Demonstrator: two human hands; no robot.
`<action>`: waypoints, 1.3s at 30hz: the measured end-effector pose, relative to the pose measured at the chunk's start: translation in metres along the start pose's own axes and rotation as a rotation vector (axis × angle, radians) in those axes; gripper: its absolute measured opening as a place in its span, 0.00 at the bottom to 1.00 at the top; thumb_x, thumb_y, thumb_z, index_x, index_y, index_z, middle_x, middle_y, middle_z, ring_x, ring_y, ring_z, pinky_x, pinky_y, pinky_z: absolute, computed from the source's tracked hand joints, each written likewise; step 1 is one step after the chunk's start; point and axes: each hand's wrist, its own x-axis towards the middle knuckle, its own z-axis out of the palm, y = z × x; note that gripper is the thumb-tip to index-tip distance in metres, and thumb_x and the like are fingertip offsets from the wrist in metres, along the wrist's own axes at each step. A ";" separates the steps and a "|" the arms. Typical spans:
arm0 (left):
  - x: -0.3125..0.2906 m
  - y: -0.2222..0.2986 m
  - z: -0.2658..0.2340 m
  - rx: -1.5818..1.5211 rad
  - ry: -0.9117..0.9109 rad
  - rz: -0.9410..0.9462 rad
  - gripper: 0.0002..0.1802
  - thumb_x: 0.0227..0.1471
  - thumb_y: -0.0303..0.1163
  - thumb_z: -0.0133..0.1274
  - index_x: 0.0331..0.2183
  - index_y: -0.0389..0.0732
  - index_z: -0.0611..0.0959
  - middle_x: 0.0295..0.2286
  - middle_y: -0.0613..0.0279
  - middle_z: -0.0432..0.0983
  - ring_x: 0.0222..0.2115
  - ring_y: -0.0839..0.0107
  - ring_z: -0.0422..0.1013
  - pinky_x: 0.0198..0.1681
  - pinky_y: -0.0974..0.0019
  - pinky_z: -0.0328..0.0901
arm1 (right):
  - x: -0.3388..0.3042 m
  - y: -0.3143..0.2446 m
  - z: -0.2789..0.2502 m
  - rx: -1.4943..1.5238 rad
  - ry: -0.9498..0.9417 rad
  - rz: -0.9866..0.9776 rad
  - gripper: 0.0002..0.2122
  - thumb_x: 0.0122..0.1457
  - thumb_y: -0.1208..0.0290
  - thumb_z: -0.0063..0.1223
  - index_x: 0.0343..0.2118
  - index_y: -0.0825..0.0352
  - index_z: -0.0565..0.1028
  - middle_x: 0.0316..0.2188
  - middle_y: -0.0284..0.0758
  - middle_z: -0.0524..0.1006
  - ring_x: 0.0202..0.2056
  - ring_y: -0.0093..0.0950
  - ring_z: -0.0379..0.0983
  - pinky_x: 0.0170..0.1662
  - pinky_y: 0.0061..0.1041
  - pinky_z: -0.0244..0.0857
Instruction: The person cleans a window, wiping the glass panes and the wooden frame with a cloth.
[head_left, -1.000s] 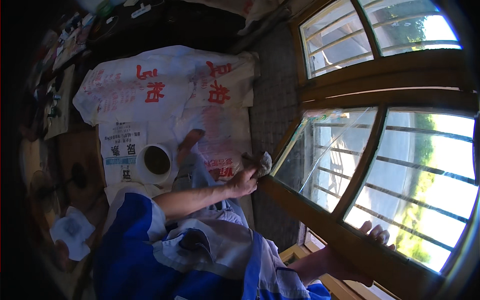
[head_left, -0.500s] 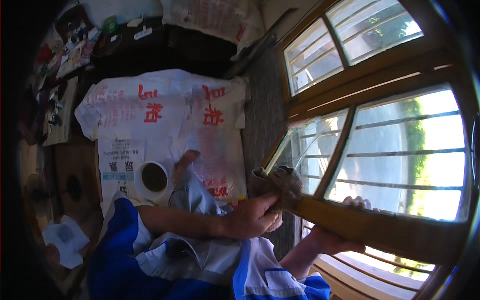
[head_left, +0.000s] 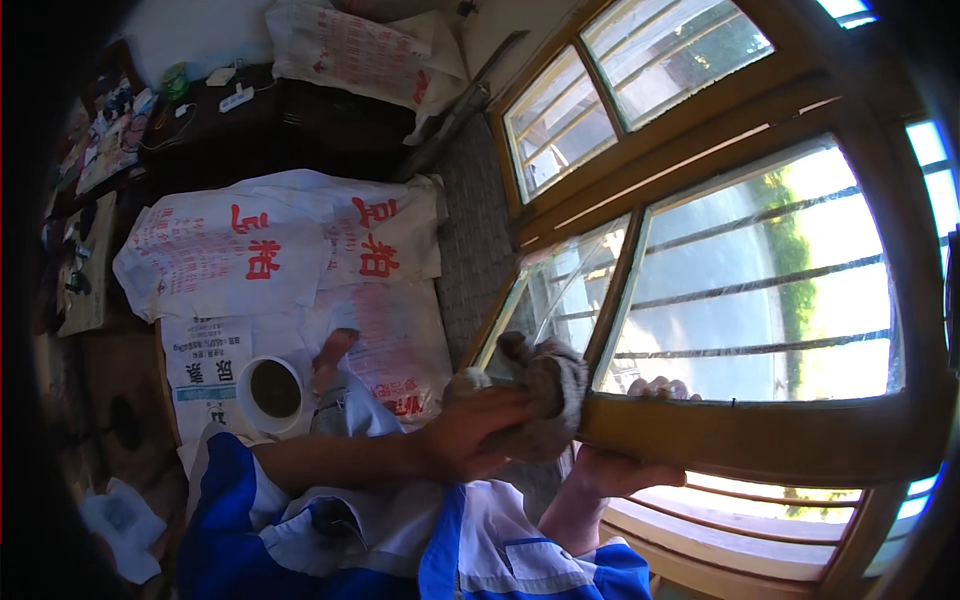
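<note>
My left hand (head_left: 475, 430) is closed around a bunched grey-brown cloth (head_left: 555, 395). The cloth lies against the lower corner of the narrow left pane (head_left: 570, 285) of a wooden window sash (head_left: 740, 438), beside the upright bar between its panes. My right hand (head_left: 625, 472) grips the sash's bottom rail from below. Its palm shows under the rail, and its fingertips show through the glass of the wider right pane (head_left: 745, 280). Folds of cloth hide some of my left fingers.
A white tub (head_left: 275, 393) of dark liquid stands on printed white sacks (head_left: 300, 290) to the left, near a bare foot (head_left: 334, 352). Crumpled white paper (head_left: 125, 530) lies at lower left. A cluttered dark table (head_left: 215, 125) is behind. Bars cross the window opening.
The whole view has shifted, moving the window leftward in the picture. Against the sash, my left hand and the cloth have slid right toward the upright bar. My right hand keeps its grip.
</note>
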 end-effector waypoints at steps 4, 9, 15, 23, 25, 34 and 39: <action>-0.030 -0.050 0.024 -0.078 0.011 -0.086 0.33 0.44 0.25 0.61 0.54 0.34 0.71 0.52 0.42 0.69 0.55 0.45 0.65 0.58 0.51 0.61 | 0.005 -0.006 -0.013 0.104 -0.045 0.053 0.45 0.50 0.33 0.58 0.57 0.69 0.60 0.47 0.36 0.64 0.45 0.31 0.62 0.51 0.31 0.61; -0.007 -0.044 0.022 -0.188 0.037 -0.183 0.31 0.43 0.24 0.62 0.52 0.37 0.75 0.50 0.42 0.70 0.53 0.44 0.67 0.55 0.51 0.63 | 0.010 -0.006 -0.029 0.226 -0.108 0.082 0.44 0.52 0.33 0.55 0.57 0.70 0.61 0.46 0.37 0.65 0.46 0.31 0.62 0.51 0.32 0.60; 0.067 0.002 0.006 -0.162 0.060 0.345 0.26 0.54 0.38 0.53 0.51 0.33 0.75 0.52 0.41 0.68 0.53 0.44 0.65 0.58 0.48 0.57 | 0.005 -0.015 -0.030 0.101 -0.084 0.035 0.44 0.56 0.33 0.49 0.59 0.73 0.61 0.48 0.38 0.68 0.49 0.33 0.63 0.56 0.35 0.58; 0.140 0.073 -0.010 0.041 0.005 0.636 0.27 0.52 0.37 0.53 0.50 0.31 0.76 0.52 0.39 0.67 0.49 0.40 0.66 0.54 0.43 0.61 | 0.003 0.002 -0.071 0.669 0.369 0.568 0.53 0.49 0.31 0.56 0.67 0.71 0.53 0.64 0.44 0.59 0.66 0.40 0.53 0.68 0.43 0.48; 0.157 0.100 -0.016 0.063 -0.006 0.692 0.25 0.50 0.36 0.54 0.48 0.30 0.78 0.51 0.39 0.68 0.47 0.41 0.67 0.52 0.45 0.63 | 0.016 -0.001 -0.067 0.636 0.304 0.478 0.52 0.50 0.31 0.55 0.66 0.70 0.54 0.64 0.44 0.59 0.65 0.40 0.53 0.68 0.42 0.49; 0.214 0.183 -0.026 0.162 0.104 0.893 0.27 0.46 0.36 0.57 0.47 0.30 0.77 0.50 0.42 0.67 0.47 0.44 0.65 0.53 0.47 0.59 | 0.054 -0.002 -0.061 0.474 0.074 0.222 0.47 0.53 0.33 0.51 0.64 0.69 0.56 0.61 0.42 0.62 0.63 0.37 0.56 0.66 0.41 0.50; 0.223 0.220 -0.030 0.169 0.200 0.880 0.24 0.45 0.31 0.57 0.47 0.32 0.79 0.50 0.44 0.66 0.46 0.46 0.66 0.51 0.49 0.60 | 0.067 -0.005 -0.059 0.360 -0.036 0.145 0.44 0.56 0.34 0.49 0.63 0.68 0.58 0.59 0.41 0.64 0.61 0.35 0.58 0.66 0.40 0.51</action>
